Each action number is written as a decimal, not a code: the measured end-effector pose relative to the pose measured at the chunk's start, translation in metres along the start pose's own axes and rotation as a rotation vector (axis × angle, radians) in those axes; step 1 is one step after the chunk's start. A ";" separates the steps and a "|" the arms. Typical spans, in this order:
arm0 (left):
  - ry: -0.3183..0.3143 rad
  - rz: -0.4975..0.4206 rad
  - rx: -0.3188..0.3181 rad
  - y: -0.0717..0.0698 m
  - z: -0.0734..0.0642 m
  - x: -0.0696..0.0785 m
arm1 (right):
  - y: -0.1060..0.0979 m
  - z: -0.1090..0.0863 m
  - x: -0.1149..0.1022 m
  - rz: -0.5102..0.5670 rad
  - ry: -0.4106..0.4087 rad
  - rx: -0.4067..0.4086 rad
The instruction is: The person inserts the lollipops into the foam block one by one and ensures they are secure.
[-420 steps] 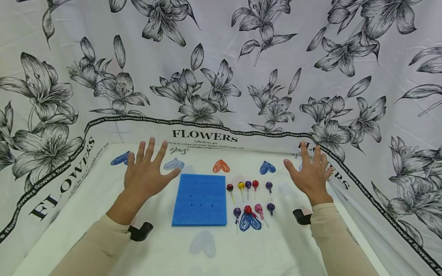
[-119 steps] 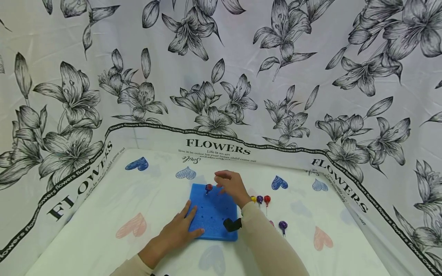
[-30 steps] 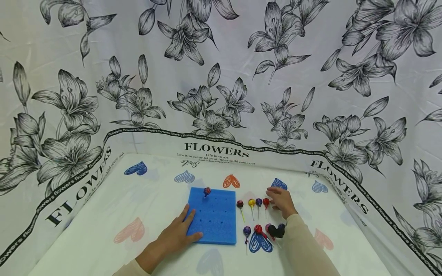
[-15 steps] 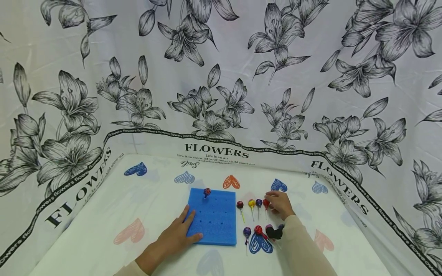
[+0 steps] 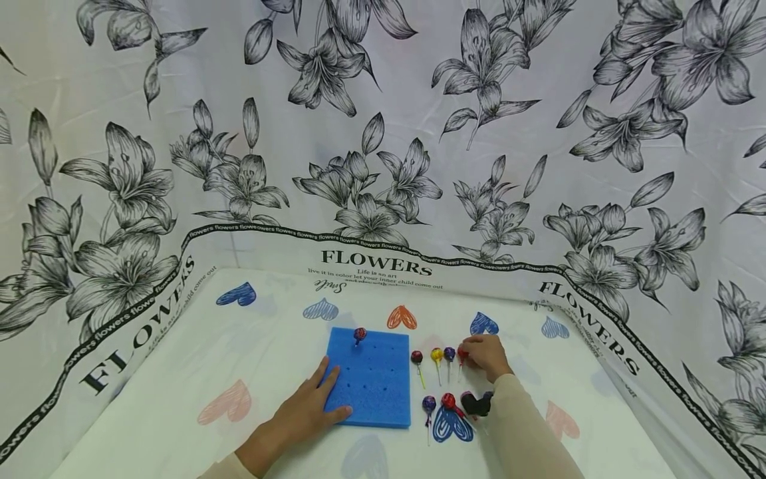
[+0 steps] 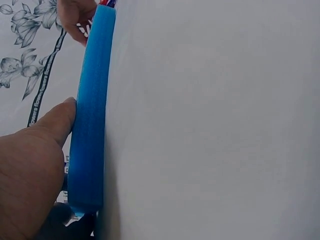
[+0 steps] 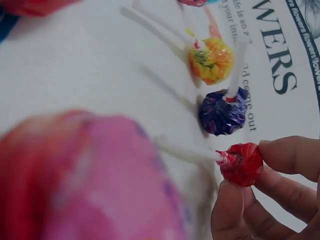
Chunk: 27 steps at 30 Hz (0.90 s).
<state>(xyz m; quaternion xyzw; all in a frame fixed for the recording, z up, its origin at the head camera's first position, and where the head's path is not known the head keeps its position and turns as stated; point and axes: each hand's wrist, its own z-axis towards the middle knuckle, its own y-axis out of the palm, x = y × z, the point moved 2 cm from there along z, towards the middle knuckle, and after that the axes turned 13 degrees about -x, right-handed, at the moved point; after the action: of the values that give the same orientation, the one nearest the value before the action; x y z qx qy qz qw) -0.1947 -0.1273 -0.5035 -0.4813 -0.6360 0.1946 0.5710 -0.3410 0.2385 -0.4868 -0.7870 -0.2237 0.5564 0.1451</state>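
In the head view my right hand pinches a red lollipop by its wrapped head, thumb on one side and fingertips on the other. Its white stick points away from the hand. Flat fingers of my left hand rest on the left edge of a blue foam block with small holes. One red-and-purple lollipop stands in the block's far left part. Beside the pinched one lie a purple lollipop, a yellow lollipop and a dark red lollipop.
Nearer me lie another purple lollipop, another red lollipop and a pink lollipop, partly covered by the black wrist mount in the head view. A white cloth with printed hearts covers the table; a flowered curtain rises behind.
Since the first frame, one lollipop has come to stand in the foam. My right hand has moved from the block to the lollipops and closed on the red one; my left stays put lately.
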 end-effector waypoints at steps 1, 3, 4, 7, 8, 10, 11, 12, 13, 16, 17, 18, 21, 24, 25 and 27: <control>0.001 0.002 0.001 0.000 0.000 0.000 | -0.002 -0.001 -0.001 0.011 -0.009 0.000; 0.004 0.006 0.004 0.000 0.000 -0.001 | -0.005 -0.003 -0.004 0.041 -0.022 -0.001; 0.008 0.008 0.007 -0.001 0.000 -0.001 | -0.006 -0.004 -0.005 0.056 -0.026 0.001; 0.017 0.010 0.016 -0.001 0.000 -0.002 | -0.009 -0.006 -0.008 0.141 -0.035 0.004; 0.020 0.008 0.017 -0.001 0.000 -0.002 | -0.010 -0.007 -0.009 0.167 -0.041 0.004; 0.025 0.006 0.018 0.000 0.000 -0.002 | -0.012 -0.007 -0.010 0.216 -0.058 0.004; 0.025 0.006 0.018 0.000 0.000 -0.002 | -0.012 -0.008 -0.010 0.243 -0.069 0.003; 0.025 0.006 0.017 0.000 0.000 -0.002 | -0.013 -0.008 -0.011 0.258 -0.079 0.001; 0.024 0.007 0.017 0.000 0.000 -0.002 | -0.013 -0.009 -0.012 0.274 -0.085 0.004; 0.022 0.009 0.016 0.000 -0.001 -0.002 | -0.015 -0.011 -0.016 0.336 -0.124 0.005; 0.021 0.009 0.015 0.000 -0.001 -0.002 | -0.015 -0.012 -0.017 0.367 -0.142 0.005; 0.020 0.009 0.016 0.000 -0.001 -0.001 | -0.015 -0.012 -0.019 0.397 -0.164 0.001; 0.016 0.007 0.015 0.000 -0.001 -0.001 | -0.015 -0.013 -0.024 0.500 -0.231 -0.013; 0.012 0.006 0.014 0.001 -0.001 -0.002 | -0.014 -0.014 -0.030 0.563 -0.291 -0.036; 0.012 0.006 0.015 0.001 -0.001 -0.002 | -0.013 -0.015 -0.032 0.578 -0.301 -0.037; 0.015 0.006 0.015 0.001 -0.001 -0.002 | -0.012 -0.016 -0.035 0.600 -0.316 -0.042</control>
<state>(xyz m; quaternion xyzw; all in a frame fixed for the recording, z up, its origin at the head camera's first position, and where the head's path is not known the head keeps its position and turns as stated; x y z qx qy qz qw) -0.1936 -0.1285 -0.5050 -0.4802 -0.6289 0.1974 0.5787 -0.3380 0.2313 -0.4468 -0.7246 -0.0134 0.6847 -0.0774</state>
